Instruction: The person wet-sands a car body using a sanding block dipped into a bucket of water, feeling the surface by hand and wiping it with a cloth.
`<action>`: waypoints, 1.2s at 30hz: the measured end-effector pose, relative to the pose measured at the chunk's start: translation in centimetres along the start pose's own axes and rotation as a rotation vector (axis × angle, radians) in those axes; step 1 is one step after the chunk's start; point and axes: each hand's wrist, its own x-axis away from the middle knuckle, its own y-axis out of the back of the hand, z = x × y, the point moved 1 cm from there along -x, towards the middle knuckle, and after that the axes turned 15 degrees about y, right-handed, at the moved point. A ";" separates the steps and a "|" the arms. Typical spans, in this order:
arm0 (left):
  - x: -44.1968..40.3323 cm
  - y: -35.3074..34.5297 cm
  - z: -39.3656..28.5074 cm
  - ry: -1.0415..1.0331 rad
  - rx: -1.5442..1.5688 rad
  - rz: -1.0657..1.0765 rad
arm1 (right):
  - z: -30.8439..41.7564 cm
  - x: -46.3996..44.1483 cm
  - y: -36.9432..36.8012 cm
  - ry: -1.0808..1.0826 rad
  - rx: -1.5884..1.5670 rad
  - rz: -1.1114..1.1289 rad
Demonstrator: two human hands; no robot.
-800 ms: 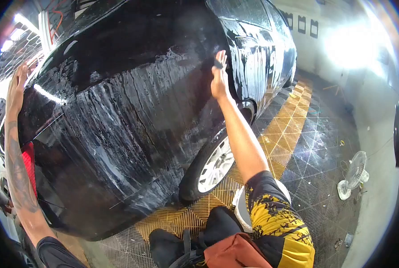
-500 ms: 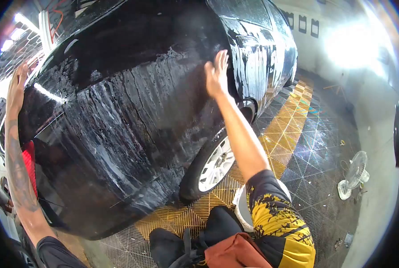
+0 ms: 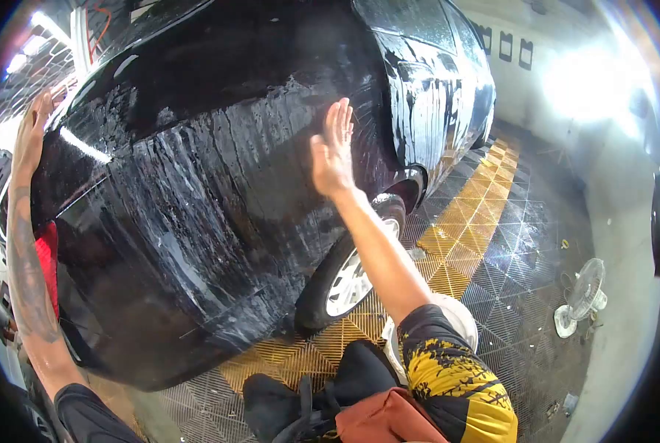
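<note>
A: Clock face over the view, twelve at top. Where is your car?
B: Your dark car (image 3: pixel 271 170) is filling the middle and left, spanning nine to one o'clock. Pale wet streaks (image 3: pixel 190 199) are running down its side, inward of nine.
A: Your right hand (image 3: pixel 334 155)?
B: Just above centre, toward twelve. You are reaching it up over the streaked panel, palm turned to the car. Its fingers are pointing up, lying close together, thumb standing apart. Cannot tell whether your palm is touching.
A: Your left hand (image 3: pixel 32 136)?
B: Near ten, at the car's far-left edge. Its fingers are extending upward, nearly together; whether they are pressing the bodywork, cannot tell. Your tattooed forearm is crossing in front of the red tail light (image 3: pixel 47 262), at nine.
A: Lower down?
B: The wheel (image 3: pixel 352 284) is showing its pale spokes just below centre, toward five. At four a white bucket (image 3: pixel 459 325) is standing on the grid floor (image 3: pixel 503 295), partly behind your black-and-yellow sleeve (image 3: pixel 452 369). A rust-coloured cloth item (image 3: pixel 389 417) is lying at your lap, between five and six.
A: Farther right?
B: A fan (image 3: pixel 587 292) is standing between three and four, near the wall (image 3: pixel 625 244).
</note>
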 end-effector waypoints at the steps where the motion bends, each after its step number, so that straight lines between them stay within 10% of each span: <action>1: 0.3 0.1 0.1 0.003 -0.003 -0.002 | -0.5 0.1 0.6 0.052 -0.009 0.016; 5: 0.1 0.0 -0.1 -0.003 -0.038 -0.028 | -5.6 -5.4 0.7 -0.268 0.110 -0.074; 10: 0.6 -0.3 -0.3 0.021 0.001 -0.015 | -0.7 -0.4 0.3 0.068 0.006 -0.001; 15: 0.3 -0.1 -0.7 -0.025 -0.041 -0.047 | -5.5 -4.9 1.2 -0.217 0.069 -0.094; 30: 0.0 0.3 -0.5 -0.032 -0.070 0.006 | -2.4 -2.2 -0.3 0.054 0.186 -0.102; 33: 0.4 0.2 -1.0 -0.025 -0.083 0.058 | -3.2 -4.6 0.1 -0.240 0.095 -0.118; 36: 0.5 -0.3 -0.6 -0.064 -0.033 -0.024 | 1.3 -1.1 -0.8 0.048 0.045 -0.045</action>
